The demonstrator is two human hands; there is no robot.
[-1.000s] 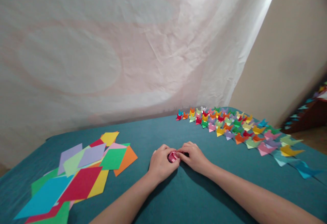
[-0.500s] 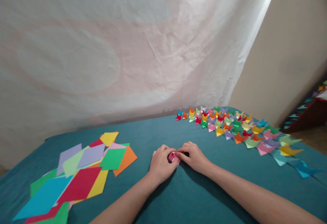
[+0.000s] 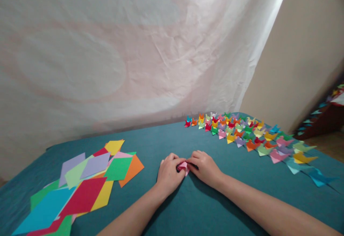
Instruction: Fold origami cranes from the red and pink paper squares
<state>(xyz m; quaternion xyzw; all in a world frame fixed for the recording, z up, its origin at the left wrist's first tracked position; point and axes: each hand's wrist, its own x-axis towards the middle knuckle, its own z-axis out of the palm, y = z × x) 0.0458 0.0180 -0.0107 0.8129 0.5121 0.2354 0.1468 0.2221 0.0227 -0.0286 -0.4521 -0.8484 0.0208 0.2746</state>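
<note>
Both hands meet at the middle of a teal-covered table (image 3: 188, 207). My left hand (image 3: 168, 173) and my right hand (image 3: 204, 167) are curled, fingertips pinching a small folded pink paper (image 3: 184, 165) between them, low over the cloth. Most of the pink paper is hidden by my fingers. Spread to the left lies a loose pile of coloured paper squares (image 3: 83, 182). To the right, several small folded paper figures (image 3: 249, 135) stand in rows.
A creased white sheet (image 3: 120, 56) hangs behind the table as a backdrop. A beige wall (image 3: 303, 56) stands at the right. More folded figures on a dark surface (image 3: 322, 117) show at the far right edge, beyond the table.
Both hands have stayed in place on the pink paper. The fingers have shifted slightly and the paper looks a little more pinched.
</note>
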